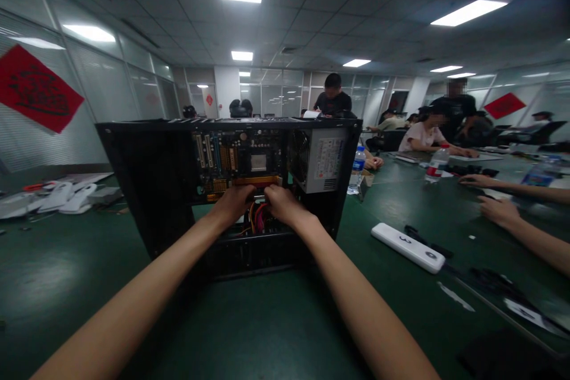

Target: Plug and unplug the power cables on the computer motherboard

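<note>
An open black computer case [120,157] stands on the green table in front of me. Inside it are a motherboard [267,142] with a bare square processor socket area and a silver power supply [327,160] at the upper right. My left hand [234,202] and my right hand [280,202] reach in at the motherboard's lower edge, just below the orange slots [256,180]. The fingers of both are curled close together; what they pinch is hidden. Red, yellow and black cables [259,218] hang right beneath my hands.
A white power bank-like device [407,246] marked 3 lies right of the case, near black cables [499,285]. Bottles [437,163] stand farther back. A co-worker's hands [499,211] rest at the right. White parts [75,197] are piled at the left.
</note>
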Tool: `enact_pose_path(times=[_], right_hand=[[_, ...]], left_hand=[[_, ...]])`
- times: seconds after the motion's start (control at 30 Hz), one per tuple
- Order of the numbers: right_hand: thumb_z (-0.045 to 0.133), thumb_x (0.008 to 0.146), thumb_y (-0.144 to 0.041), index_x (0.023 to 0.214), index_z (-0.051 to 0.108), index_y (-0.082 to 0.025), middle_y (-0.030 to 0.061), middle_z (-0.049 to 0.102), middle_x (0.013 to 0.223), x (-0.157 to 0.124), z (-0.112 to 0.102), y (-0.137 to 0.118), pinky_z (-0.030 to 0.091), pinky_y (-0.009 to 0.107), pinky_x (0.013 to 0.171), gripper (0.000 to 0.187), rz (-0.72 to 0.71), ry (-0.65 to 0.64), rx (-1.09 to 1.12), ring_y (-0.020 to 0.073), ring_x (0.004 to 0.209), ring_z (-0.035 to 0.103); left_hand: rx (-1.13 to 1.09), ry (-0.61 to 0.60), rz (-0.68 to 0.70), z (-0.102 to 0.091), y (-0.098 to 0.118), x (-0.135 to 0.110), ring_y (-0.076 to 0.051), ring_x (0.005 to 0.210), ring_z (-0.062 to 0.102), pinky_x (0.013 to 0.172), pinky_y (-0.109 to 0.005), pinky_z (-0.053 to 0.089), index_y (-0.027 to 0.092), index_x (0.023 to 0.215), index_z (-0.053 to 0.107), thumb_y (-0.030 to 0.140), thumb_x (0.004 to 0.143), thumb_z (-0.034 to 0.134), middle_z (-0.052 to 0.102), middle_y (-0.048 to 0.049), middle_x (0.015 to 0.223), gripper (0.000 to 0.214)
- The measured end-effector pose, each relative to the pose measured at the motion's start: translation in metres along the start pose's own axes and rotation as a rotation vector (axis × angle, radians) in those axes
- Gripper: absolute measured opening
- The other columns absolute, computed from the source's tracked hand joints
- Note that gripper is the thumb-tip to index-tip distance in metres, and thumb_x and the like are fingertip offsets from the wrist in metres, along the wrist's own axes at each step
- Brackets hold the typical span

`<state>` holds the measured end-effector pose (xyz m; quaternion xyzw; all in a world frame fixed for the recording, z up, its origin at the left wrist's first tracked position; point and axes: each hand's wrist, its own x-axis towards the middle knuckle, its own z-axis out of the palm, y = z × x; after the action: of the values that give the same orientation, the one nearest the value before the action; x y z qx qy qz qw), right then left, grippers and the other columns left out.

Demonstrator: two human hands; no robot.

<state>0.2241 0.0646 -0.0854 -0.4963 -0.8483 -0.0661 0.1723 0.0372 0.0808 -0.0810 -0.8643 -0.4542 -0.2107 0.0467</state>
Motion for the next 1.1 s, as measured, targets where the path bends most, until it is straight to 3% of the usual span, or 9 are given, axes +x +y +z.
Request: enact_pose_path(times=[0.23, 0.6, 0.77, 1.1], right_hand=[[0.061, 0.085, -0.012, 0.106, 0.060, -0.013, 0.0107, 0.062, 0.113, 0.002, 0.006, 0.003, 0.044, 0.028, 0.080, 0.021, -0.011, 0.019, -0.008, 0.0220, 0.100, 0.061], [0.061, 0.087, -0.014, 0.105, 0.059, -0.014, 0.0102, 0.061, 0.113, -0.001, 0.002, -0.001, 0.043, 0.027, 0.081, 0.018, -0.001, 0.008, 0.008, 0.0213, 0.102, 0.060], [0.062, 0.086, -0.014, 0.103, 0.058, -0.014, 0.0101, 0.061, 0.112, -0.001, 0.003, -0.001, 0.042, 0.027, 0.077, 0.017, 0.003, 0.002, 0.014, 0.0207, 0.099, 0.060], [0.060, 0.087, -0.012, 0.102, 0.059, -0.013, 0.0101, 0.061, 0.110, -0.001, 0.001, -0.002, 0.042, 0.027, 0.078, 0.016, 0.006, -0.011, 0.007, 0.0201, 0.098, 0.060]], left_hand=[[-0.011, 0.029, -0.003, 0.003, -0.001, -0.001, -0.024, 0.105, 0.068, 0.089, -0.032, 0.051, 0.019, 0.115, 0.062, 0.014, 0.085, 0.061, 0.073, -0.0078, 0.110, 0.031], [0.060, 0.014, -0.038, 0.003, 0.000, -0.002, -0.023, 0.101, 0.068, 0.085, -0.031, 0.051, 0.019, 0.109, 0.065, 0.017, 0.086, 0.062, 0.073, -0.0082, 0.107, 0.023], [0.113, -0.007, -0.050, -0.001, 0.003, -0.003, -0.022, 0.095, 0.068, 0.083, -0.029, 0.051, 0.016, 0.097, 0.070, 0.017, 0.086, 0.062, 0.073, -0.0088, 0.099, 0.014], [0.142, -0.040, -0.021, -0.004, 0.006, -0.003, -0.023, 0.093, 0.068, 0.080, -0.030, 0.051, 0.016, 0.100, 0.076, 0.015, 0.087, 0.057, 0.072, -0.0101, 0.101, 0.023]])
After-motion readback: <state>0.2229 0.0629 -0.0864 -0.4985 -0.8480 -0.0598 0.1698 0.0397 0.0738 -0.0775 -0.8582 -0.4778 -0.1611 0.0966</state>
